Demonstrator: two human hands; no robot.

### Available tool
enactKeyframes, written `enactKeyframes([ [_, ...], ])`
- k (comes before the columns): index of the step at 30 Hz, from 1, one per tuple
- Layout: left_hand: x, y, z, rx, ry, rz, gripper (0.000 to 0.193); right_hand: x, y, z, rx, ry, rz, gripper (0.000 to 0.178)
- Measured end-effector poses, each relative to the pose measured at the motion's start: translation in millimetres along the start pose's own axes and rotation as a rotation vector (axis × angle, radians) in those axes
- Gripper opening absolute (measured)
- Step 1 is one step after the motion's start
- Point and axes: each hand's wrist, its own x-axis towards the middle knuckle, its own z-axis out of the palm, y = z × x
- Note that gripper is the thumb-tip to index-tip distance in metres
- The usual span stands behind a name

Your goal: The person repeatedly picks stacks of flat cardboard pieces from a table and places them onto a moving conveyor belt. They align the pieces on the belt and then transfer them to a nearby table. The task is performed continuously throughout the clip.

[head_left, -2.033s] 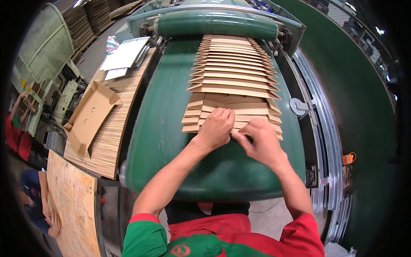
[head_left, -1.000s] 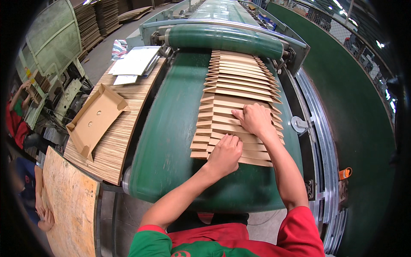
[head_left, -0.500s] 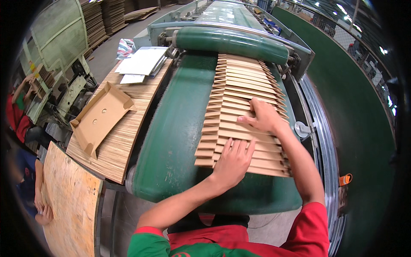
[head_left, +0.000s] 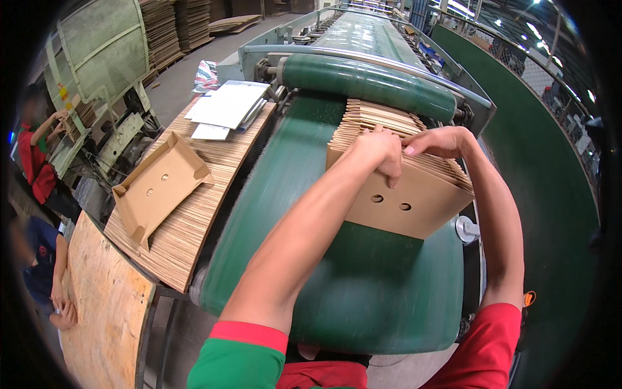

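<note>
A row of brown cardboard trays [head_left: 424, 188] stands on edge on the green conveyor belt [head_left: 259, 194], packed closely one behind another and reaching back to the green roller [head_left: 369, 78]. The nearest tray turns its smooth flat base toward me, two round holes set side by side in it, its lower edge slanting down to the right; behind it, the folded rims of the others show as tight, pale ridges.

On the striped tan worktop [head_left: 181, 233] to the left, a lone cardboard tray [head_left: 159, 185] lies open side up, its walls raised around a base with two matching holes. Beyond it sit white sheets [head_left: 227, 104] in a loose pile.

My left grip [head_left: 382, 152] bends over the top of the row near its front, a finger hanging down before the nearest base. My right grip [head_left: 440, 141] arches over the right part of the row, thumb pointing toward the left. Both are partly curled at the upper edges; I cannot tell whether either is clamped on cardboard. At far left, a co-worker in dark blue [head_left: 44, 259] stands beside a plywood board [head_left: 107, 305].
</note>
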Motion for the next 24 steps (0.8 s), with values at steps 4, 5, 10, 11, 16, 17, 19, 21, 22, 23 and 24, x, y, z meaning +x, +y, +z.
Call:
enactKeyframes([
  [4,29.9,-14.0,-1.2,0.113,0.091,0.039,0.091,12.6,6.8,6.2,-0.699,0.227,-0.209,0.129],
  [5,34.7,-18.0,0.8,0.130,0.155,0.082,0.095,21.5,8.2,9.1,-0.775,0.357,-0.152,0.128],
  [10,30.8,-31.9,17.0,0.131,0.320,0.210,0.107,41.8,12.1,30.9,-0.919,0.668,-0.144,0.086],
  [11,24.1,-26.2,20.2,0.136,0.332,0.204,0.105,36.2,13.4,41.0,-0.930,0.715,-0.168,0.079],
  [16,-73.4,29.2,40.4,0.162,0.533,0.194,0.074,-31.0,13.4,140.5,-1.072,0.908,-0.289,0.056],
  [17,-107.7,41.1,43.8,0.181,0.596,0.198,0.064,-49.8,7.5,166.5,-1.101,0.901,-0.323,0.055],
  [19,-181.3,56.8,37.6,0.029,0.497,0.213,0.061,-89.4,-14.8,219.9,-1.120,0.819,-0.410,0.059],
  [21,-265.9,65.9,28.1,-0.056,0.479,0.189,0.056,-125.0,-54.2,269.6,-1.126,0.662,-0.556,0.064],
  [22,-308.1,66.5,21.6,-0.023,0.467,0.148,0.051,-140.2,-77.2,293.0,-1.120,0.569,-0.633,0.065],
  [23,-350.6,67.4,17.6,0.014,0.473,0.120,0.045,-149.5,-102.6,316.1,-1.091,0.518,-0.713,0.063],
  [24,-395.2,66.0,16.4,0.097,0.595,0.075,0.041,-155.3,-125.9,340.3,-1.056,0.461,-0.749,0.061],
])
